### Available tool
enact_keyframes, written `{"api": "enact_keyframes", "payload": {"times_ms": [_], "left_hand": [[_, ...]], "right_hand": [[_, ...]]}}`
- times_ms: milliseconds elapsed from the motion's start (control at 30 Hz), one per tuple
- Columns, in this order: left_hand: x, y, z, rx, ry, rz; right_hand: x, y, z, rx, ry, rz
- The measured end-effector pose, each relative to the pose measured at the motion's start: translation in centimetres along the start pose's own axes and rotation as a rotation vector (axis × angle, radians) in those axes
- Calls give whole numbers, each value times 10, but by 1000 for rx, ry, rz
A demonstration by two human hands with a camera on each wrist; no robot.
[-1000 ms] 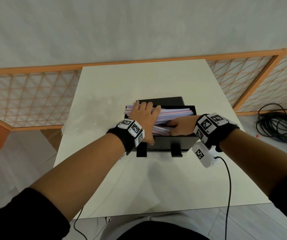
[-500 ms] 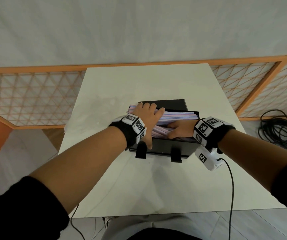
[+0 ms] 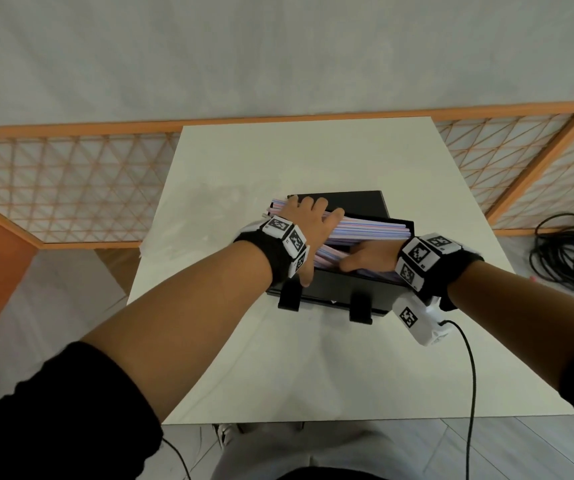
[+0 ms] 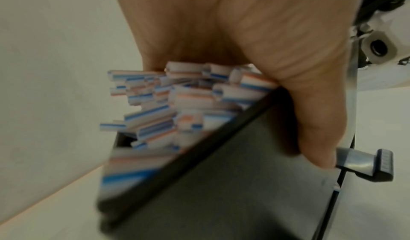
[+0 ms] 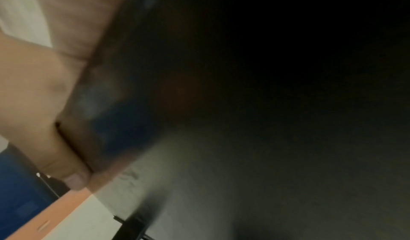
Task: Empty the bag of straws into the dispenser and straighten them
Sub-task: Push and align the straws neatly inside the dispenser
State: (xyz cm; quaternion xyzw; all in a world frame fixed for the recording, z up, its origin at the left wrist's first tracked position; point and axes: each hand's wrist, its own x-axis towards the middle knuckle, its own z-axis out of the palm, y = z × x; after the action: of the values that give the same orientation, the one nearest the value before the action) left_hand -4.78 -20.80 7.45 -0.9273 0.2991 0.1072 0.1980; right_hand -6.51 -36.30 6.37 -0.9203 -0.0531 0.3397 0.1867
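A black open-top dispenser [image 3: 334,289] stands mid-table, packed with striped straws [image 3: 372,228] lying lengthwise. My left hand [image 3: 308,220] lies flat on the top straws at the left end, fingers spread and thumb down the front wall. In the left wrist view the palm [image 4: 244,33] covers uneven straw ends [image 4: 177,94] that stick out past the dispenser [image 4: 221,182] wall. My right hand [image 3: 370,256] reaches in from the right, fingers laid on the lower straws. The right wrist view is mostly dark and shows my thumb [image 5: 55,147] against the box.
The dispenser's black lid [image 3: 347,202] stands open behind it, and two black feet [image 3: 289,299] jut from the front. A faint clear film [image 3: 174,237] lies on the white table [image 3: 278,375] to the left. Coiled black cable [image 3: 569,254] lies on the floor right.
Both hands stay in the dispenser. My left hand has slid slightly along the top straws, the right hand has shifted a little on the lower ones, and the head view has moved.
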Motion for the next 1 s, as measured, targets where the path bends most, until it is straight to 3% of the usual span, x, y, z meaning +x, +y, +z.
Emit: {"api": "enact_keyframes", "payload": {"times_ms": [133, 400, 533, 867, 1000], "left_hand": [[-7, -4, 0, -32, -14, 14], [-14, -15, -4, -128, -28, 49], [-13, -17, -4, -121, -4, 47], [-3, -8, 15, -155, 39, -89], [9, 0, 15, -215, 37, -203]], "right_hand": [[-2, -1, 0, -64, -28, -22], [-14, -10, 15, -225, 157, -302], [-9, -3, 17, -198, 284, -282], [-15, 5, -8, -273, 236, -257], [-15, 17, -27, -201, 411, -166]]}}
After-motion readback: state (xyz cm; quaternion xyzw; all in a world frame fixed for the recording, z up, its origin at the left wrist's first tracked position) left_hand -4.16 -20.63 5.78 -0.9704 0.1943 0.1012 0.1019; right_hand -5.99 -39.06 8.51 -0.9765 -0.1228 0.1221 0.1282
